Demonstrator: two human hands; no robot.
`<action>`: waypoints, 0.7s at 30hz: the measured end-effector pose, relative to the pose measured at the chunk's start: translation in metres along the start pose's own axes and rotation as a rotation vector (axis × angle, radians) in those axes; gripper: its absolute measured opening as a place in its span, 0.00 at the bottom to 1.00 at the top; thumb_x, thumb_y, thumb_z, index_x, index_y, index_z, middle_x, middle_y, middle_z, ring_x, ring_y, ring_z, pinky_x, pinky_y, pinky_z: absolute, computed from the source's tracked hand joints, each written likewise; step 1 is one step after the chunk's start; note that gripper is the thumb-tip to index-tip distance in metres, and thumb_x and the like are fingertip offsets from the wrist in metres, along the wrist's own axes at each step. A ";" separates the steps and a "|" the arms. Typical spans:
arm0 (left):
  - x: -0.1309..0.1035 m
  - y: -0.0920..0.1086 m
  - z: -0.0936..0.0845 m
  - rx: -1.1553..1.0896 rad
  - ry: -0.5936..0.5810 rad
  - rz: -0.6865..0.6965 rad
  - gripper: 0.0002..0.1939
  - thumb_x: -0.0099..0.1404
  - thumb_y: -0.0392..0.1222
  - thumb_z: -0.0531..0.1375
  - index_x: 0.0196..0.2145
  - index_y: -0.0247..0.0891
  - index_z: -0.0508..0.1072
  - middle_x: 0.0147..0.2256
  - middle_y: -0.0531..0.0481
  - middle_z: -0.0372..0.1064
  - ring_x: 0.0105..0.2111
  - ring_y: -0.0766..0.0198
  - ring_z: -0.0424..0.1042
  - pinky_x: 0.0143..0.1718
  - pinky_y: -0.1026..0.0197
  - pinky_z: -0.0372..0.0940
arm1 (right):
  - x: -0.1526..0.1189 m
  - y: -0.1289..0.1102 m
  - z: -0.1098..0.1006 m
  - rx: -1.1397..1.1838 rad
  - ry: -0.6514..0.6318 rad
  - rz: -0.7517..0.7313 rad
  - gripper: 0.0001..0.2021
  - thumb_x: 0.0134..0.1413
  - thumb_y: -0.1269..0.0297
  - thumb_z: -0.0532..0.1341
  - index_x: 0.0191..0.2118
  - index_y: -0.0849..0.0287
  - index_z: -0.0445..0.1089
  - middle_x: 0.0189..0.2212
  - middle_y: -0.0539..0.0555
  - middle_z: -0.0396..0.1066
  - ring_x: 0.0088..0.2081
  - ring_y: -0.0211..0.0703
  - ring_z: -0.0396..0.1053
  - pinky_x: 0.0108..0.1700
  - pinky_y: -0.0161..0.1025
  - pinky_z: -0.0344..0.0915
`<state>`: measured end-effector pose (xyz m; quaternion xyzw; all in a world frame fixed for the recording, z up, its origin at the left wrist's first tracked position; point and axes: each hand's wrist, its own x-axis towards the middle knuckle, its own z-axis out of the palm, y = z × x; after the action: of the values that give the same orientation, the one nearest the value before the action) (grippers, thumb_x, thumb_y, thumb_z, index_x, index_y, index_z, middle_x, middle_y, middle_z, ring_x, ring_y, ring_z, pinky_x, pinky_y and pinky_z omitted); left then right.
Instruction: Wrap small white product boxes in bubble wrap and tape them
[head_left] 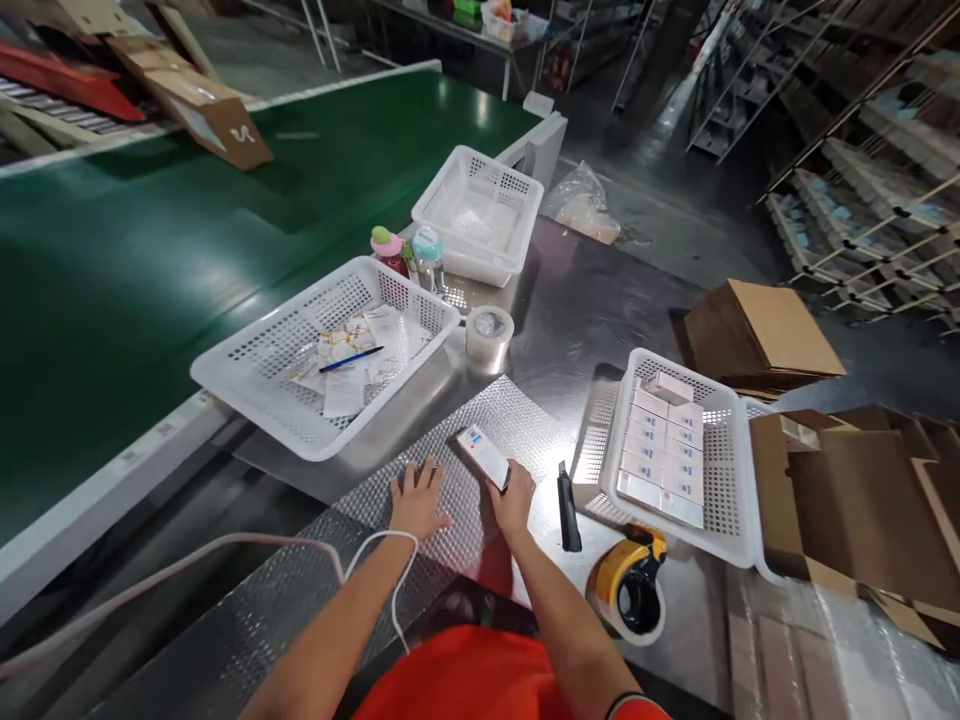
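Note:
My left hand (pixel 416 505) lies flat with its fingers spread on a sheet of bubble wrap (pixel 420 440). A white cable (pixel 401 580) loops around that wrist. In my right hand (pixel 516 500) is the near end of a small white box (pixel 484 455) with printed markings, gripped between thumb and fingers over the wrap. A black box cutter (pixel 568 508) rests on the metal table just right of my right hand. Farther right sits a yellow tape dispenser (pixel 626 590).
A basket (pixel 322 440) with papers and a blue pen stands left; a clear tape roll (pixel 489 340) and bottles (pixel 428 258) are beside it. Another basket (pixel 724 470) at right holds white boxes. Cardboard cartons (pixel 847 490) lie beyond it. A green conveyor belt (pixel 300 220) runs along the left.

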<state>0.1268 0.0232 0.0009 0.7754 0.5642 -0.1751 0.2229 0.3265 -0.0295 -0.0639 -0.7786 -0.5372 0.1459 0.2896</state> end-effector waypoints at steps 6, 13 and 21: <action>0.002 -0.001 0.007 0.051 -0.011 0.000 0.51 0.57 0.52 0.66 0.73 0.43 0.51 0.75 0.40 0.37 0.73 0.32 0.40 0.67 0.28 0.47 | -0.004 -0.004 -0.004 0.000 -0.037 0.024 0.20 0.62 0.60 0.61 0.58 0.58 0.65 0.51 0.63 0.71 0.53 0.59 0.68 0.56 0.57 0.63; 0.007 -0.001 0.017 0.141 0.003 -0.041 0.51 0.56 0.54 0.67 0.73 0.45 0.52 0.75 0.41 0.39 0.72 0.33 0.42 0.66 0.32 0.50 | -0.005 -0.004 -0.009 0.051 -0.040 0.048 0.18 0.63 0.61 0.60 0.57 0.57 0.66 0.51 0.63 0.71 0.52 0.60 0.68 0.55 0.57 0.64; 0.002 -0.002 0.020 0.201 0.047 -0.034 0.47 0.59 0.52 0.65 0.72 0.41 0.55 0.75 0.41 0.41 0.72 0.35 0.45 0.66 0.34 0.52 | -0.010 -0.009 -0.010 0.021 -0.109 0.081 0.24 0.58 0.62 0.66 0.58 0.58 0.65 0.52 0.64 0.71 0.53 0.61 0.68 0.55 0.58 0.65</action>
<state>0.1252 0.0148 -0.0175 0.7881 0.5619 -0.2164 0.1279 0.3214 -0.0398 -0.0513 -0.7877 -0.5184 0.2053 0.2618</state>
